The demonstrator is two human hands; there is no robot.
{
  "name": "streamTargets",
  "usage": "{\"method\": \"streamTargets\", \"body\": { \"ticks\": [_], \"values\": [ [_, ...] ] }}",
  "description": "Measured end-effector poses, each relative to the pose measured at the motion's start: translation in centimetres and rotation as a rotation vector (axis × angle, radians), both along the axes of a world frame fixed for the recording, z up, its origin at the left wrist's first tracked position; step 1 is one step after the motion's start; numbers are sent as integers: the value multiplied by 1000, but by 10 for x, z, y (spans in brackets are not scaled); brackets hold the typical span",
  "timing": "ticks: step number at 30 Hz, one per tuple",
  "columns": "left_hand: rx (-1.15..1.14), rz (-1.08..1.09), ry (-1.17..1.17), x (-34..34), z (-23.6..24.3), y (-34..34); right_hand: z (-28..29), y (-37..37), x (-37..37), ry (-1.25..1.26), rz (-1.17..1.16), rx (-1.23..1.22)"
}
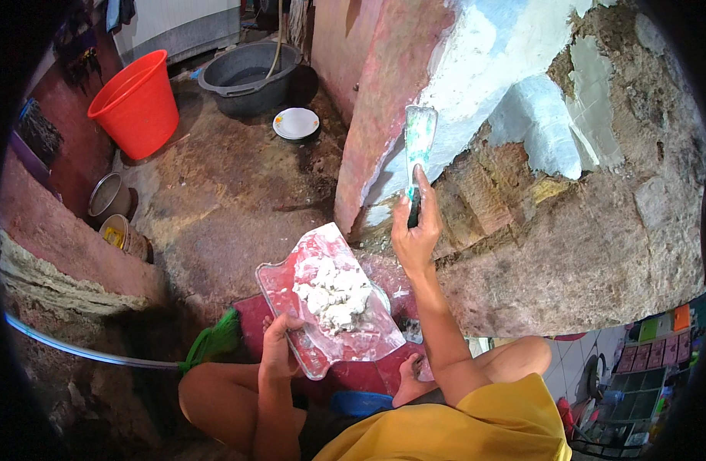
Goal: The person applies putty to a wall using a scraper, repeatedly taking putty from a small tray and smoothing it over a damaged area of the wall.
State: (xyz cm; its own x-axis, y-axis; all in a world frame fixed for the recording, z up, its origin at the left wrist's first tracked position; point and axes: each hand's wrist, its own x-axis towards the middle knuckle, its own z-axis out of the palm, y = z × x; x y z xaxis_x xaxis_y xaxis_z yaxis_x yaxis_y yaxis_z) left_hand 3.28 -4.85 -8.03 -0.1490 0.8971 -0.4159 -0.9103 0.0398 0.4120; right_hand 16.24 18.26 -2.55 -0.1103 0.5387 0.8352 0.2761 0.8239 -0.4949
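My right hand point(419, 233) grips the dark handle of a putty knife point(420, 134), its index finger laid along the metal. White and green smears cover the blade, which is up against the wall's white-coated patch point(476, 81). Down to the left, my left hand point(280, 342) is closed on the edge of a reddish tray-like board point(310, 357), thumb on top. Lumpy white putty point(333, 296) is heaped in the middle of the board, with thinner smears around it.
Bare, crumbling masonry point(568, 246) surrounds the coated patch. On the stained floor point(222, 207) stand a red bucket point(142, 107), a dark basin point(253, 88) and a white plate point(296, 123). Small pots point(111, 196) line the left wall. A green broom point(211, 338) lies beside my left knee.
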Motion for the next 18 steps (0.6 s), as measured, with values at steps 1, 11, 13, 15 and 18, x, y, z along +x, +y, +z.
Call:
{"method": "streamTargets", "body": {
  "ticks": [1,11,13,15,18],
  "values": [
    [-2,12,3,1,1,1,2,1,0,-1,-26,52],
    [33,-26,14,1,10,5,2,19,-9,-24,-70,107],
    [24,-15,16,2,8,5,-11,18,-7,-35,-27,74],
    [24,4,4,4,9,6,-20,9,0,-52,38,-51],
    [39,20,-16,6,23,10,-29,-5,13,-31,61,-99]
  ]
}}
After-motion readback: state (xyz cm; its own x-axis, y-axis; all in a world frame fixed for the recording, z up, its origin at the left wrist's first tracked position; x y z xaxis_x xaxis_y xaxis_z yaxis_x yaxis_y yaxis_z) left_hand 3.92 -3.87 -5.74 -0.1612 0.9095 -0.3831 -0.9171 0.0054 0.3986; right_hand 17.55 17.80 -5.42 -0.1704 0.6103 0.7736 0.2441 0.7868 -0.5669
